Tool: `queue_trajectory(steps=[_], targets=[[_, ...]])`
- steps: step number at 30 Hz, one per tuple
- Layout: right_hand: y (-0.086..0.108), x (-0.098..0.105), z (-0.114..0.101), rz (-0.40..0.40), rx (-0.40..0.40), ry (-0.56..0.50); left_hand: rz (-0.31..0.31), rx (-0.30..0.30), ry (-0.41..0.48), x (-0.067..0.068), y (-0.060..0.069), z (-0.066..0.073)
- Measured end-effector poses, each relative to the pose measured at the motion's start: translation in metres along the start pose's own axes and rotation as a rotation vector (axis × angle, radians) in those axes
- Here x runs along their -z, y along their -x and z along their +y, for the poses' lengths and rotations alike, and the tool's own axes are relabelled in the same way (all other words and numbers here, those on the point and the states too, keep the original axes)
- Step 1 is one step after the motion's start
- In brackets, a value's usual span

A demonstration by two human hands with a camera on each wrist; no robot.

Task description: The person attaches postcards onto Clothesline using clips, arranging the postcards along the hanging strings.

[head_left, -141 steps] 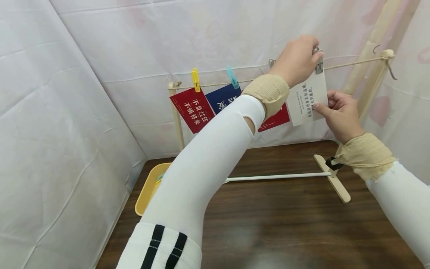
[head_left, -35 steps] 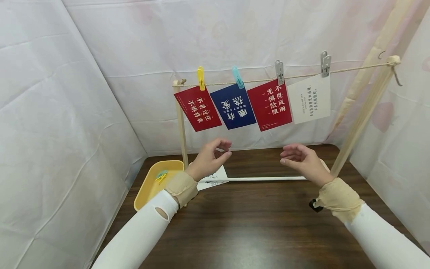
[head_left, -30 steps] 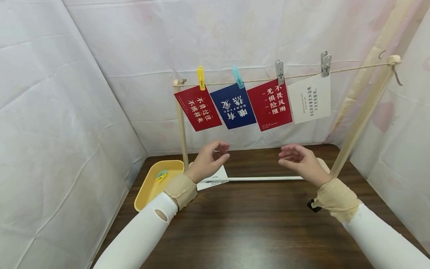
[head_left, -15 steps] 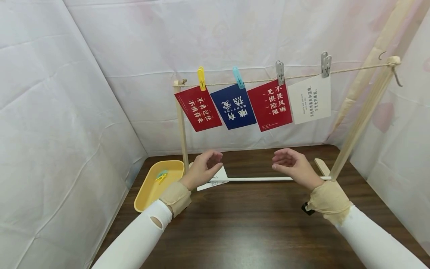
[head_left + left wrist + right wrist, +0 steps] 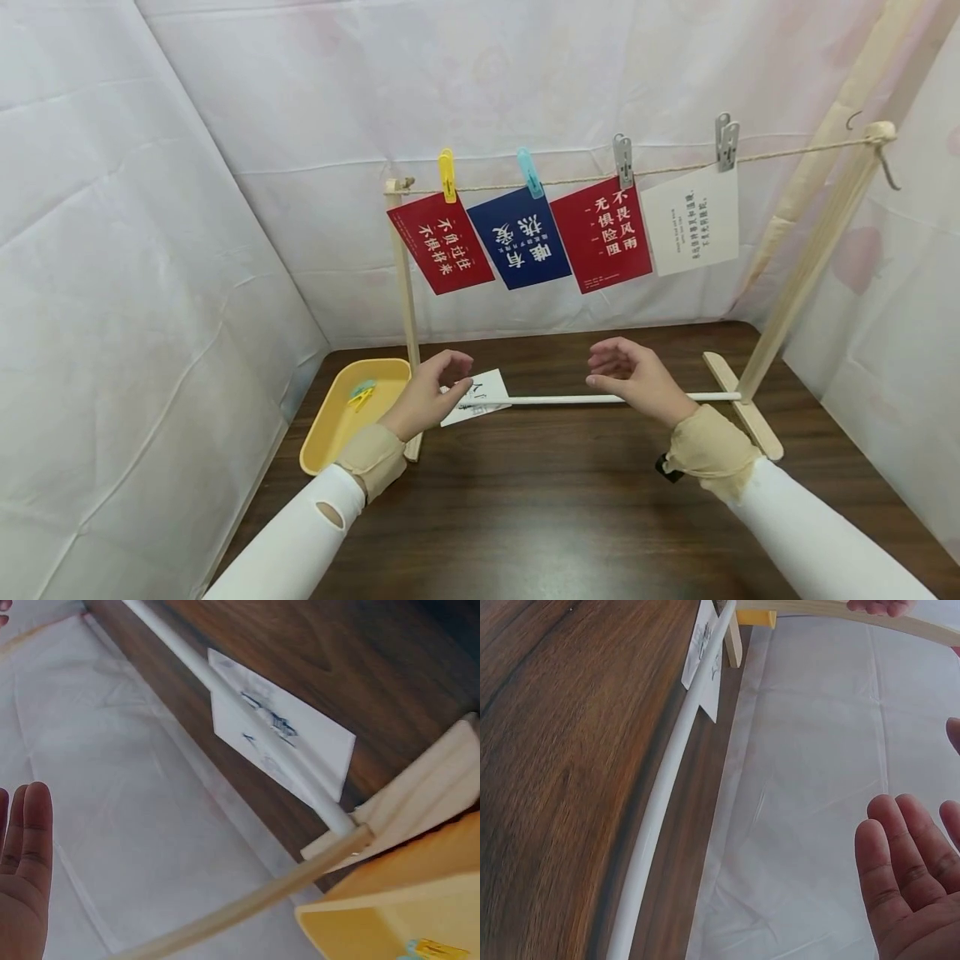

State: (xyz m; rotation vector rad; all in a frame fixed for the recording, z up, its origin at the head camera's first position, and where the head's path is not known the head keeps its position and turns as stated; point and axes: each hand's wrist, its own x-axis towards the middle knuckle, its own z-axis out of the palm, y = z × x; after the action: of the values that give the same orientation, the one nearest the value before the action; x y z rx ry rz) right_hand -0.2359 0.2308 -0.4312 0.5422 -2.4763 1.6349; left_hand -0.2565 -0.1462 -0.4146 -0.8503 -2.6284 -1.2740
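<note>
My left hand point(image 5: 427, 396) hovers empty, fingers loosely bent, close to a white printed card point(image 5: 493, 387) that lies on the table partly under a white rod point(image 5: 562, 400). To the right, my right hand point(image 5: 637, 383) is also empty and relaxed above that rod. Over both hands a rope line carries a red card point(image 5: 442, 242), a blue card point(image 5: 521, 237), a second red card point(image 5: 603, 237) and a white card point(image 5: 693, 221). A yellow clothespin point(image 5: 447, 175), a light blue one point(image 5: 529, 172) and two grey clothespins point(image 5: 624, 161) fasten them.
At the left stands a yellow tray point(image 5: 318, 417) holding yellow and teal clothespins point(image 5: 362, 396). Wooden posts point(image 5: 813, 250) with flat feet point(image 5: 757, 425) support the rope on the brown table point(image 5: 555, 517). White cloth point(image 5: 210, 250) surrounds the table's back and sides.
Earlier my left hand held the right grey clothespin while my right hand pinched the white card's edge. Both have let go and come down; lately they drift left and lower.
</note>
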Motion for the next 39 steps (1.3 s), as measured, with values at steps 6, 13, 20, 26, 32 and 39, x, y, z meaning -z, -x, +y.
queue_trajectory(steps=[6,13,20,26,32,39], targets=[[-0.004,-0.009,-0.002,-0.014,-0.003,-0.013,0.024,0.038,-0.017,0.007,0.012,-0.010],[-0.007,-0.018,-0.004,-0.031,0.011,-0.029,0.039,0.088,-0.030,0.018,0.021,-0.018],[-0.011,-0.026,-0.004,-0.062,-0.010,-0.048,0.064,0.096,-0.061,0.027,0.029,-0.028],[-0.016,-0.034,-0.004,-0.073,-0.003,-0.042,0.091,0.110,-0.083,0.037,0.036,-0.033],[-0.022,-0.042,-0.007,-0.080,0.005,-0.051,0.100,0.104,-0.091,0.046,0.042,-0.039],[-0.030,-0.050,-0.010,-0.091,-0.006,-0.036,0.104,0.117,-0.108,0.055,0.044,-0.050]])
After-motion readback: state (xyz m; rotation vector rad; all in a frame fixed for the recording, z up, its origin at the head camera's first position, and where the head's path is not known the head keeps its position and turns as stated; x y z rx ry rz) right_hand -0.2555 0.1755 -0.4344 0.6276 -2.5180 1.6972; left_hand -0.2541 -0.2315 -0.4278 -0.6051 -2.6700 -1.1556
